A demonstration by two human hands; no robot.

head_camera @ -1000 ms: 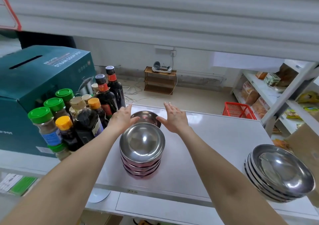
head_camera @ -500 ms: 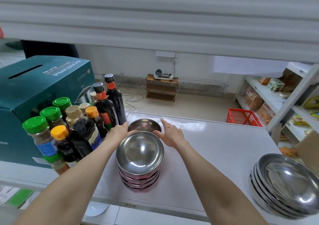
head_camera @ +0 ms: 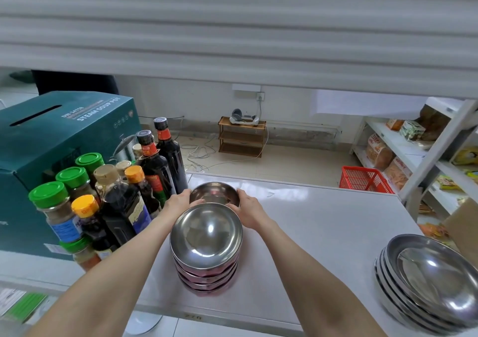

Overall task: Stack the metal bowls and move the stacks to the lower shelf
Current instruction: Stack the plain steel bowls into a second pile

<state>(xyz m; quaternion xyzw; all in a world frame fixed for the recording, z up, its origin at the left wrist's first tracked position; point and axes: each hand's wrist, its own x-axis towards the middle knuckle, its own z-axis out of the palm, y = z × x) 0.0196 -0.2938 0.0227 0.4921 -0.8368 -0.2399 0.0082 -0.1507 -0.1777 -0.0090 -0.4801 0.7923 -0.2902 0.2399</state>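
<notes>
A single small metal bowl (head_camera: 214,192) stands on the white shelf top (head_camera: 323,223), just behind a stack of several metal bowls with reddish outsides (head_camera: 207,248). My left hand (head_camera: 179,201) grips the single bowl's left rim and my right hand (head_camera: 245,208) grips its right rim, fingers curled round it. A second stack of wider, shallow metal bowls (head_camera: 429,282) sits at the near right edge of the shelf top.
Sauce bottles and spice jars (head_camera: 111,202) crowd the left, close to my left hand. A teal cardboard box (head_camera: 51,140) stands behind them. A red basket (head_camera: 364,179) and a white rack of packaged goods (head_camera: 403,155) are at the right.
Both hands have closed in from open, hovering positions onto the rim of the single bowl.
</notes>
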